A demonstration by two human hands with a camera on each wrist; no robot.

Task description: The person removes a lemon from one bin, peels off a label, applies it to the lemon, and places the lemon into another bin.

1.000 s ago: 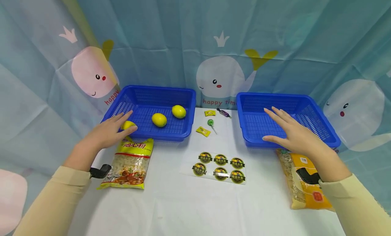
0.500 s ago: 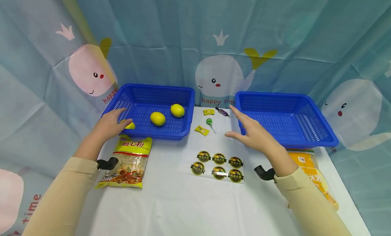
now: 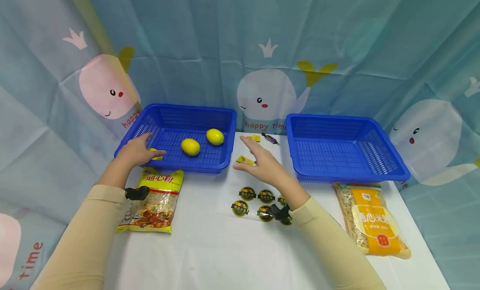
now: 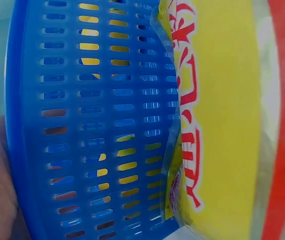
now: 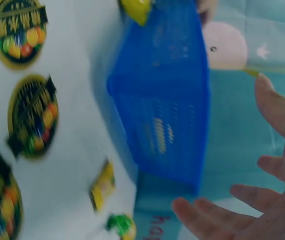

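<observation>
My left hand [image 3: 136,152] reaches over the front left corner of the left blue basket [image 3: 225,161], thumb apart from the fingers. Just beyond the thumb, a lemon [image 3: 155,157] shows partly. Two more lemons, one in the middle [image 3: 190,147] and one at the right [image 3: 215,137], lie in that basket. In the left wrist view, yellow shows through the slots of the basket wall [image 4: 97,140]. Bare-handed, my right hand [image 3: 267,167] hovers right of this basket, fingers and thumb spread. Below it lies a yellow wrapped candy [image 3: 244,160]; a lollipop [image 5: 121,226] shows in the right wrist view.
A second blue basket [image 3: 292,156] stands at the right. Pasta bags lie in front of the baskets, one at the left [image 3: 159,202], one at the right [image 3: 375,223]. A sticker sheet [image 3: 251,215] and a purple candy [image 3: 271,138] lie between. A curtain [image 3: 180,40] hangs behind.
My right hand has swept left from the right basket to beside the left one. My left hand has shifted slightly at the left basket's corner. The view has turned a little.
</observation>
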